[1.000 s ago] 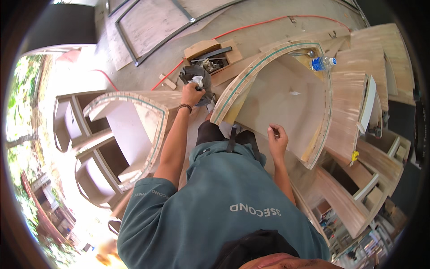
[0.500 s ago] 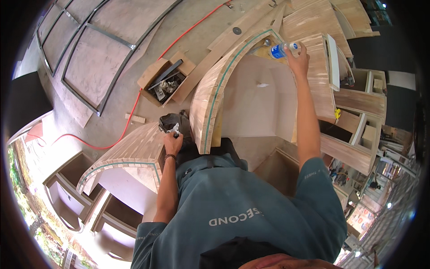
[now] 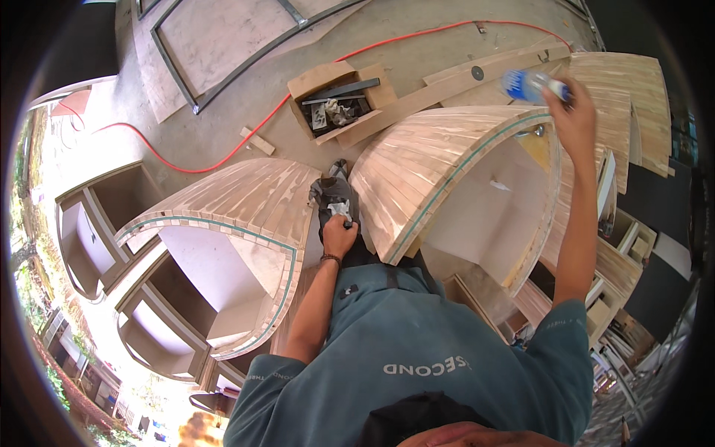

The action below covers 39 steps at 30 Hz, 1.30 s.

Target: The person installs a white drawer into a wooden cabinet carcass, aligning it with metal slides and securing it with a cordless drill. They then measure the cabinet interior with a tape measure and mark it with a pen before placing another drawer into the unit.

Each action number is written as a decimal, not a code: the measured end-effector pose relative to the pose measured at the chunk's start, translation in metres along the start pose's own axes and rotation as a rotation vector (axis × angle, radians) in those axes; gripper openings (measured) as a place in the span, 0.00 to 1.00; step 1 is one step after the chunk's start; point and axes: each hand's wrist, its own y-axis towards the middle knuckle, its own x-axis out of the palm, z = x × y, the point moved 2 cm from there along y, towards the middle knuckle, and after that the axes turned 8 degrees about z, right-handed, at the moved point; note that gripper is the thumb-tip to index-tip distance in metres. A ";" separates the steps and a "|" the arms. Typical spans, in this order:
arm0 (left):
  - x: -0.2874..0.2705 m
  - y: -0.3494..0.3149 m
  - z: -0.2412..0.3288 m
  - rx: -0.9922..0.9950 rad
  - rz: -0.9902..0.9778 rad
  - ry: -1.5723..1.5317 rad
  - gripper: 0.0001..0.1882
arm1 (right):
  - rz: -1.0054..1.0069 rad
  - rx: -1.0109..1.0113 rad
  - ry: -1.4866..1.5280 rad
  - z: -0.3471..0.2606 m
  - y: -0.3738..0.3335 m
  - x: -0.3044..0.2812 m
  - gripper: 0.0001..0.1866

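My right hand [image 3: 575, 119] is closed around a clear plastic bottle [image 3: 523, 86] with a blue label. The bottle lies nearly level in the air, slightly blurred, above the far corner of the right curved wooden cabinet [image 3: 417, 160]. A small shiny round object [image 3: 539, 130] sits inside that corner. In front of my body, my left hand [image 3: 339, 237] is closed on a crumpled white scrap [image 3: 339, 209], cloth or paper, I cannot tell which. Something small and dark also shows at its fingers. To its left stands a second curved cabinet [image 3: 223, 190] with a green strip along its edge.
A cardboard box [image 3: 320, 80] of scraps stands ahead on the floor, with a red hose [image 3: 272, 119] running behind it. Long boards [image 3: 447, 93] and a dark metal frame [image 3: 175, 71] lie beyond. Open cabinet boxes [image 3: 167, 328] stand at left; slatted panels [image 3: 622, 86] at right.
The view has turned, bringing more of the left cabinet into sight. My right hand has carried the bottle outward beyond the right cabinet's corner. My left hand still grips the white scrap.
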 end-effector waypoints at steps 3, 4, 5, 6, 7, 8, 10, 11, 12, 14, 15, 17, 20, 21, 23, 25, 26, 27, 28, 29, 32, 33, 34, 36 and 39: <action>0.011 -0.004 -0.005 -0.013 -0.015 -0.032 0.13 | -0.197 -0.013 0.080 0.015 0.031 0.125 0.18; 0.013 -0.006 -0.007 -0.004 -0.005 -0.036 0.12 | -0.288 0.016 0.132 0.027 0.038 0.178 0.18; 0.017 -0.009 -0.010 0.007 0.001 -0.036 0.12 | -0.336 0.039 0.122 0.040 0.040 0.228 0.18; 0.020 -0.012 -0.014 0.019 0.004 -0.037 0.12 | -0.383 0.064 0.111 0.055 0.038 0.276 0.19; 0.021 -0.014 -0.016 0.004 -0.021 -0.042 0.12 | -0.394 0.041 0.020 0.071 0.035 0.321 0.19; 0.021 -0.016 -0.016 -0.005 -0.011 -0.036 0.11 | -0.408 0.017 -0.070 0.088 0.026 0.362 0.19; 0.024 -0.013 -0.018 -0.013 0.009 -0.032 0.11 | -0.467 0.072 -0.242 0.121 0.001 0.432 0.18; 0.028 -0.015 -0.022 -0.017 0.018 -0.031 0.11 | -0.473 0.162 -0.291 0.126 -0.014 0.459 0.18; 0.032 -0.017 -0.026 -0.020 0.029 -0.030 0.11 | -0.475 0.251 -0.339 0.129 -0.032 0.480 0.17; 0.040 -0.012 -0.033 -0.023 0.046 -0.016 0.10 | -0.422 0.368 -0.380 0.152 -0.072 0.524 0.18; 0.042 -0.011 -0.036 -0.034 0.050 -0.001 0.09 | -0.469 0.387 -0.402 0.157 -0.086 0.539 0.18; 0.046 -0.007 -0.041 -0.056 0.043 0.004 0.08 | -0.556 0.423 -0.437 0.170 -0.111 0.571 0.18; 0.048 0.000 -0.046 -0.081 0.011 -0.017 0.07 | -0.637 0.450 -0.475 0.190 -0.145 0.613 0.18; 0.048 0.003 -0.047 -0.087 -0.005 -0.021 0.07 | -0.641 0.447 -0.489 0.194 -0.156 0.625 0.17; 0.048 0.009 -0.053 -0.089 -0.029 -0.003 0.06 | -0.662 0.456 -0.500 0.208 -0.176 0.651 0.16; 0.047 0.011 -0.059 -0.119 -0.026 -0.021 0.06 | -0.689 0.476 -0.503 0.223 -0.192 0.673 0.16; 0.049 0.011 -0.063 -0.138 -0.019 -0.026 0.06 | -0.702 0.481 -0.495 0.222 -0.195 0.682 0.16; 0.051 0.010 -0.066 -0.158 -0.014 -0.026 0.06 | -0.717 0.483 -0.489 0.217 -0.194 0.688 0.15; 0.053 0.008 -0.068 -0.175 -0.006 -0.014 0.06 | -0.731 0.484 -0.482 0.210 -0.194 0.694 0.15; 0.052 0.010 -0.069 -0.184 -0.005 -0.007 0.06 | -0.741 0.477 -0.474 0.213 -0.197 0.703 0.16; 0.049 0.012 -0.070 -0.187 -0.034 0.030 0.06 | -0.742 0.475 -0.450 0.226 -0.208 0.733 0.16; 0.048 0.012 -0.070 -0.182 -0.047 0.041 0.06 | -0.720 0.477 -0.448 0.228 -0.210 0.739 0.15; 0.047 0.015 -0.073 -0.168 -0.045 0.054 0.06 | -0.693 0.482 -0.445 0.228 -0.212 0.743 0.14; 0.050 0.014 -0.071 -0.158 -0.025 0.068 0.06 | -0.710 0.528 -0.438 0.222 -0.209 0.736 0.13; 0.050 0.013 -0.071 -0.138 0.009 0.070 0.06 | -0.832 0.520 -0.446 0.206 -0.188 0.706 0.13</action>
